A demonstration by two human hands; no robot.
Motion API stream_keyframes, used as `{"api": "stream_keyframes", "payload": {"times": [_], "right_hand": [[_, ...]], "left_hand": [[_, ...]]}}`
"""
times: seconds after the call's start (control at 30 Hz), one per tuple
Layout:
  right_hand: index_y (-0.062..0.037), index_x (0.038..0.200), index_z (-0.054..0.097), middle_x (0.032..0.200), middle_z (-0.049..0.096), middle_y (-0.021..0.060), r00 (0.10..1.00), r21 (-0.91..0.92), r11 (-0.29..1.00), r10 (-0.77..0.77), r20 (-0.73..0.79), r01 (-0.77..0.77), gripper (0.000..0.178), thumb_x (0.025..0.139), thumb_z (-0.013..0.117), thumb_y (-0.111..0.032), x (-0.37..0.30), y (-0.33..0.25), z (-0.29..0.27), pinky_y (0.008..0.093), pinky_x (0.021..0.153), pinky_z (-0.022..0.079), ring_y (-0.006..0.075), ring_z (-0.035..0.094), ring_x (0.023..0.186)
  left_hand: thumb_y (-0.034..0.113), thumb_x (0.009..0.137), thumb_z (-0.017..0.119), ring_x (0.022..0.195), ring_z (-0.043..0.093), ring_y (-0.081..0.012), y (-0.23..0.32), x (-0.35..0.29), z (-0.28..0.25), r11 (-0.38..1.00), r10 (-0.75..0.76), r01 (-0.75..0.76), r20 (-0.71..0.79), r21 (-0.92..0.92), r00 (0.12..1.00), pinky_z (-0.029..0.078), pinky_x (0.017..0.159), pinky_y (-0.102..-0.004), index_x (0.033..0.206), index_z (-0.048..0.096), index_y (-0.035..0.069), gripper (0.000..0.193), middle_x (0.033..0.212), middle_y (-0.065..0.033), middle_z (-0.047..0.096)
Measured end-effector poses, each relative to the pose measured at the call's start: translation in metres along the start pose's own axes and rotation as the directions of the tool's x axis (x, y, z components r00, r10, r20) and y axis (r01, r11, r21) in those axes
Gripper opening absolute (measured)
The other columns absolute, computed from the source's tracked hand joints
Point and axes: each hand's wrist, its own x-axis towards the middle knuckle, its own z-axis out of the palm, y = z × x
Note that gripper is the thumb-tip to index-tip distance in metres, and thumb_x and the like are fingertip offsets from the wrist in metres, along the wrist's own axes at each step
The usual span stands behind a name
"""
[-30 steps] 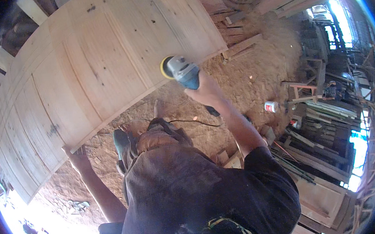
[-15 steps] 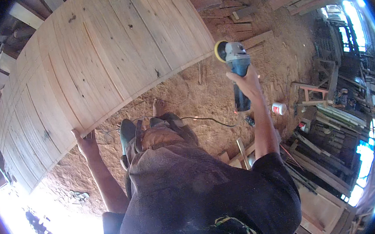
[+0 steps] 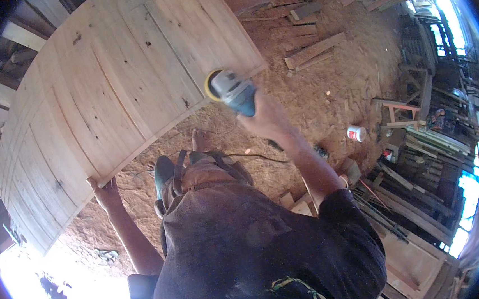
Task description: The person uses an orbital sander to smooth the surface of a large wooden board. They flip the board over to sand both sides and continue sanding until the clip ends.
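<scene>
A wide pale panel of joined wooden boards (image 3: 116, 86) slants across the left and far side, with dark knots and seams in it. My left hand (image 3: 107, 195) grips its near edge, thumb on top and fingers partly hidden below. In my right hand (image 3: 268, 116) is a blue and grey angle grinder (image 3: 239, 93) with a yellow-rimmed round pad. The pad is at the panel's near edge, toward the right corner; whether it touches the wood I cannot tell. My fingers hide much of the grinder's body.
A dark cord (image 3: 257, 156) runs over the brown dirt floor near my bare foot (image 3: 199, 138). To the right stands a white tub (image 3: 356, 133). Loose boards (image 3: 316, 50) lie beyond the panel, and stacked timber (image 3: 408, 215) fills the right side.
My right hand has brought the grinder leftward and nearer, from beside the panel's right corner to its near edge. My left hand keeps its grip on the edge.
</scene>
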Motion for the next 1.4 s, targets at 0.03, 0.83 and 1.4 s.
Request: {"api": "stream_keyframes", "payload": {"times": [0.03, 0.83, 1.4], "right_hand": [[0.0017, 0.132, 0.057, 0.116, 0.071, 0.032, 0.998, 0.011, 1.0, 0.011, -0.055, -0.011, 0.063, 0.082, 0.084, -0.027, 0.002, 0.013, -0.009, 0.0553, 0.093, 0.056, 0.0489, 0.071, 0.11], [0.0039, 0.123, 0.053, 0.102, 0.072, 0.0315, 0.98, -0.047, 0.981, -0.186, 0.066, 0.189, 0.057, 0.081, 0.079, -0.026, 0.016, -0.037, 0.021, 0.0602, 0.088, 0.057, 0.0524, 0.071, 0.097], [-0.003, 0.116, 0.07, 0.097, 0.074, 0.0104, 0.993, 0.294, 0.954, 0.085, -0.086, -0.056, 0.048, 0.083, 0.087, -0.034, 0.014, 0.05, -0.058, 0.0419, 0.082, 0.057, 0.0244, 0.072, 0.089]], "left_hand": [[0.057, 0.102, 0.069, 0.144, 0.049, -0.0334, 0.001, -0.001, 0.0, 1.0, -0.002, 0.002, -0.008, 0.012, 1.0, 0.047, 0.117, -0.0504, 0.16, 0.044, 0.01, 0.079, 0.158, -0.0139, 0.049], [0.056, 0.101, 0.07, 0.143, 0.049, -0.0336, -0.002, -0.004, 0.002, 1.0, 0.021, -0.02, -0.038, 0.007, 0.999, 0.046, 0.118, -0.0509, 0.163, 0.04, 0.012, 0.081, 0.159, -0.0111, 0.046], [0.058, 0.098, 0.073, 0.148, 0.041, -0.0404, -0.006, -0.002, -0.009, 0.999, 0.015, -0.015, 0.014, -0.036, 1.0, 0.04, 0.121, -0.058, 0.165, 0.033, 0.008, 0.092, 0.163, -0.0163, 0.039]]}}
